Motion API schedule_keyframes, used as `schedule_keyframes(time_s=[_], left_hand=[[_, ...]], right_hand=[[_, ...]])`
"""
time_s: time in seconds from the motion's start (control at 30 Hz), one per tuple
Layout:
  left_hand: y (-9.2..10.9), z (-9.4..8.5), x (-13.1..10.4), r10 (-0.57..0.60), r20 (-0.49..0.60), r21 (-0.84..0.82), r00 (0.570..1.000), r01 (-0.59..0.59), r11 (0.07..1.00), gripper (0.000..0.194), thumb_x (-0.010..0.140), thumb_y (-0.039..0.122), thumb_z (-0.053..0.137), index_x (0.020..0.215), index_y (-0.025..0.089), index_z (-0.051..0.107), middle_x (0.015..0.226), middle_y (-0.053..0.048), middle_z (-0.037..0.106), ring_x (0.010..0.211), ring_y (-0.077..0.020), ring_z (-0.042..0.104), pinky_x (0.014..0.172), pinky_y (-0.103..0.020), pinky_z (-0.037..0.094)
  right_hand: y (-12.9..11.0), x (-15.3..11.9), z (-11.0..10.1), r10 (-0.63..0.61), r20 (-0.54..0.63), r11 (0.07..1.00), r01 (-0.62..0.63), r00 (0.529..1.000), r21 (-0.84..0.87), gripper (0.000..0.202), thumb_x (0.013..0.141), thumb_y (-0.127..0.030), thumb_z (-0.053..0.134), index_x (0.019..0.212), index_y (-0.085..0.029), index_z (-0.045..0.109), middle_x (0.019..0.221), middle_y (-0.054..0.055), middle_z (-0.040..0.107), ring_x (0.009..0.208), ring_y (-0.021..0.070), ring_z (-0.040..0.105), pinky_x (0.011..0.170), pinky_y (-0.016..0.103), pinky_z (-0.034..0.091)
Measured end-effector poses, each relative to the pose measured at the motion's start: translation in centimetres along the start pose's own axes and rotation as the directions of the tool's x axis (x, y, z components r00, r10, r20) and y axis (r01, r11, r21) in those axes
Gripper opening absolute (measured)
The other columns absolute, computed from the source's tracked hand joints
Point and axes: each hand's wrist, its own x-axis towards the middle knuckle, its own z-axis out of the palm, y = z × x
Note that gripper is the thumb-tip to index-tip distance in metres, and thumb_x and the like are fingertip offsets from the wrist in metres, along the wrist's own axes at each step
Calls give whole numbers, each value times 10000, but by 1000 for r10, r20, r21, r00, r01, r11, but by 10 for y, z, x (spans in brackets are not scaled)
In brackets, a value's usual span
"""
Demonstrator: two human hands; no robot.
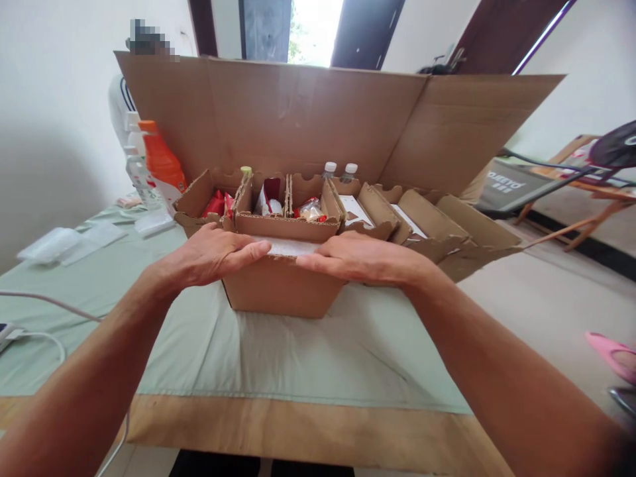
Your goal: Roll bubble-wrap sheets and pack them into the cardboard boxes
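Note:
A small brown cardboard box (285,288) stands at the front of the group on the table. My left hand (216,252) grips its upper left side, the thumb stretched along the near rim. On the upper right side my right hand (365,257) grips it in the same way. Both hands' other fingers are partly hidden. Between the thumbs a whitish sheet (291,247) shows in the box's top. Right behind are open cardboard compartments, with red packets (216,204), a dark red and white pack (271,199) and a clear-wrapped item (312,211) inside.
More cardboard boxes (427,218) lean to the right. A tall cardboard panel (318,119) stands behind them. An orange bottle (161,159) and clear plastic packs (50,246) are at the left. A cable (50,296) crosses the green cloth (298,358). Another person's sleeve (119,106) shows behind.

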Motion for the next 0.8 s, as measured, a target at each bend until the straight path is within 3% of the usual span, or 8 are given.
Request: schedule_keyframes(time_s=[0.13,0.23,0.3,0.4,0.47,0.53,0.7,0.8], left_hand=[[4,-1,-8,23,-101,-31,995,-26,999,574,961,645,337,789,228,692,833,-55,734,891,-294,671,1025,-480,396],[32,19,-45,52,-532,-30,845,-80,996,372,963,475,468,1076,241,734,1201,-81,731,1233,-334,615,1218,-570,233],[57,56,-79,-21,-714,-155,700,-129,979,330,942,356,560,1242,307,686,1345,-64,664,1295,-319,589,1195,-522,354],[81,135,-122,-312,-678,-441,666,-29,897,603,942,267,575,1518,379,434,1564,-60,471,1450,-332,454,1217,-553,359],[80,181,-134,-471,-519,-548,713,146,824,728,951,314,590,1607,330,273,1679,-112,301,1540,-370,315,1230,-617,313],[66,202,-132,-599,-438,-640,671,235,732,772,954,379,599,1625,292,227,1709,-131,231,1577,-377,229,1258,-637,232],[19,163,-87,-722,-458,-760,518,192,620,938,862,524,713,1626,309,214,1722,-126,214,1559,-389,279,1255,-591,260],[-2,131,-52,-652,-498,-748,572,96,656,822,817,555,724,1510,231,423,1593,-151,451,1495,-358,409,1214,-491,370]], right_hand=[[5,-7,-2,-2,235,998,15,972,-54,610,1005,-618,405,617,-212,643,650,38,648,636,193,589,634,328,425],[15,-39,-2,-23,-191,998,33,981,49,438,1022,-490,434,809,-220,706,834,41,727,826,226,668,762,351,484],[28,-64,9,91,-465,986,-14,881,167,304,996,-437,511,943,-238,735,965,45,762,936,240,697,861,370,514],[53,-93,46,287,-532,928,-94,797,360,290,926,-449,614,1089,-239,730,1081,72,769,1010,263,706,934,425,540],[66,-101,79,358,-433,877,-139,827,460,455,873,-497,660,1232,-218,682,1185,114,747,1083,290,693,947,470,549],[73,-102,108,374,-348,840,-155,860,521,642,841,-555,678,1367,-196,596,1310,161,693,1187,321,653,949,500,551],[67,-91,137,372,-360,796,-94,856,598,815,850,-615,673,1520,-222,430,1486,188,566,1316,336,569,996,516,529],[57,-76,133,360,-372,784,-61,855,618,831,861,-608,675,1547,-239,384,1493,166,561,1309,319,574,1071,517,488]])
